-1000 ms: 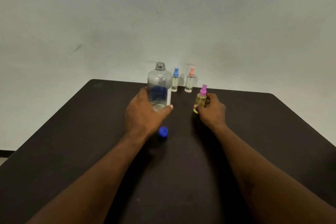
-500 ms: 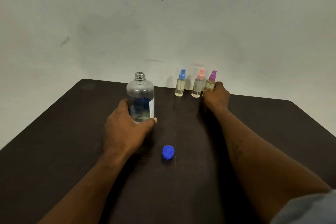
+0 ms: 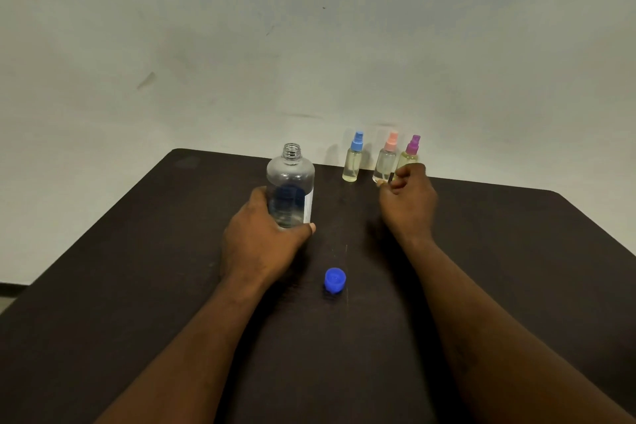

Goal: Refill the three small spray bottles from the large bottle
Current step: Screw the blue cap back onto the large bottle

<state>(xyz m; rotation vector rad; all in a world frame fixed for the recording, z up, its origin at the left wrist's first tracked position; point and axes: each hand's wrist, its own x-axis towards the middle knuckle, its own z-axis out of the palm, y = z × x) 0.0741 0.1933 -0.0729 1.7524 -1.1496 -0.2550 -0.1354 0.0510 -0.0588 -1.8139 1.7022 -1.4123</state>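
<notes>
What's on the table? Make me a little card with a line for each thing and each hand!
Big bottle: upright, cap off, gripped by the left hand
Blue cap: lying on the table, between the two arms
Back row, tops on: blue-top bottle, pink-top bottle, purple-top bottle
Right hand: fingers curled, just in front of the purple-top bottle; touching or not, cannot tell

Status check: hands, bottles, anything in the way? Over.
Left hand grips large bottle, uncapped, upright. Right hand curled at purple-capped spray bottle; grip unclear. Blue cap loose on table, apart from bottles.
</notes>
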